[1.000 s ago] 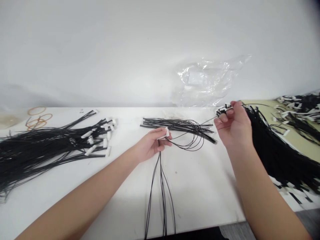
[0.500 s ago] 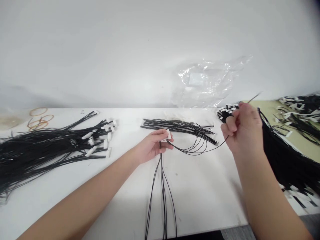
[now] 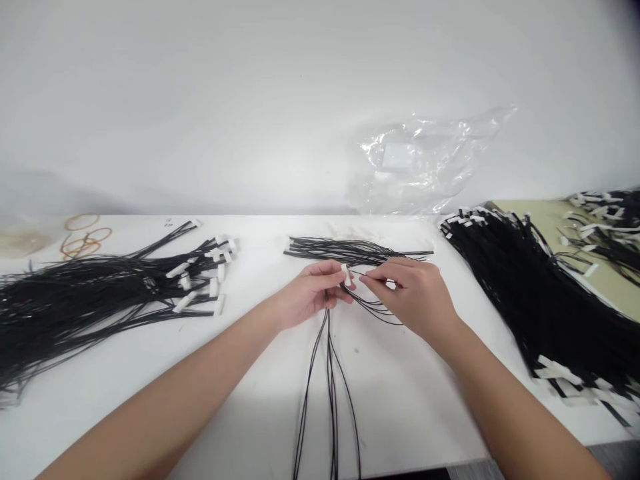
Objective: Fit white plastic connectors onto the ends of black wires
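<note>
My left hand (image 3: pixel 315 290) is closed on a small white connector (image 3: pixel 346 274), pinched between thumb and fingers. Several black wires (image 3: pixel 331 373) hang from that hand towards the table's front edge, and others loop out to the right. Close by on the right, my right hand (image 3: pixel 410 287) pinches a thin black wire (image 3: pixel 361 273) with its tip pointing at the connector. Whether the tip touches the connector I cannot tell. Just behind both hands lies a loose bunch of black wires (image 3: pixel 330 248) on the white table (image 3: pixel 240 393).
Wire bundles with white connectors lie at left (image 3: pixel 100 293) and right (image 3: pixel 540 287). More connectors and wires sit on a yellowish surface (image 3: pixel 530 220) at far right. Orange rubber bands (image 3: pixel 83 247) lie at back left. A clear plastic bag (image 3: pixel 425 160) rests against the wall.
My right hand has come down and left from its raised place at the right, bringing the wire to the connector. My left hand has stayed nearly in place, still holding the connector.
</note>
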The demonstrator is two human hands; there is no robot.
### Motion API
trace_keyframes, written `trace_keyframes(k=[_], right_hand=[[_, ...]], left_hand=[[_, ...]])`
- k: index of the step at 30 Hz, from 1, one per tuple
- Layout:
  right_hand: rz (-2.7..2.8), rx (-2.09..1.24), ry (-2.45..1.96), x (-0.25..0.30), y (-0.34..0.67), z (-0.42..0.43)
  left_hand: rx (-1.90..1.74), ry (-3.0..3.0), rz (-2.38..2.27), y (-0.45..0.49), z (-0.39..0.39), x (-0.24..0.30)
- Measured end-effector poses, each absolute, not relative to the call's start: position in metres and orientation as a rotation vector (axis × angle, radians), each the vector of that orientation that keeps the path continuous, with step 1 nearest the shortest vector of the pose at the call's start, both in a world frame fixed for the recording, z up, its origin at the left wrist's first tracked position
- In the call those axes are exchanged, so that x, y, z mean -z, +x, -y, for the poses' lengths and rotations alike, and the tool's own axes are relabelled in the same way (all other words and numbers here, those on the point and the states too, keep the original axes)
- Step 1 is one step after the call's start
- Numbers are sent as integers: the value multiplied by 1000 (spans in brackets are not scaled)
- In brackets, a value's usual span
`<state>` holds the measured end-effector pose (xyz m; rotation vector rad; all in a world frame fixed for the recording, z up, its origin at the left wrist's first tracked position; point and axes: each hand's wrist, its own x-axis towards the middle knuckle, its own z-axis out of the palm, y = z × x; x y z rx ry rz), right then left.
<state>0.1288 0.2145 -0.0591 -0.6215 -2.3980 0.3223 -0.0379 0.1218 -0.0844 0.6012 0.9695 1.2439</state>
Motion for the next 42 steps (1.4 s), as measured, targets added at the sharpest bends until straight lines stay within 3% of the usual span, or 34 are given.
trace_keyframes(k=[32,42], right_hand=[[2474,-384,-690,53,130,-213],[2410,-587,-678,49,132,-216]], left_hand=[[-1286,695,-1027,-33,-122,88],[-1214,852,-1166,-30,-121,87]])
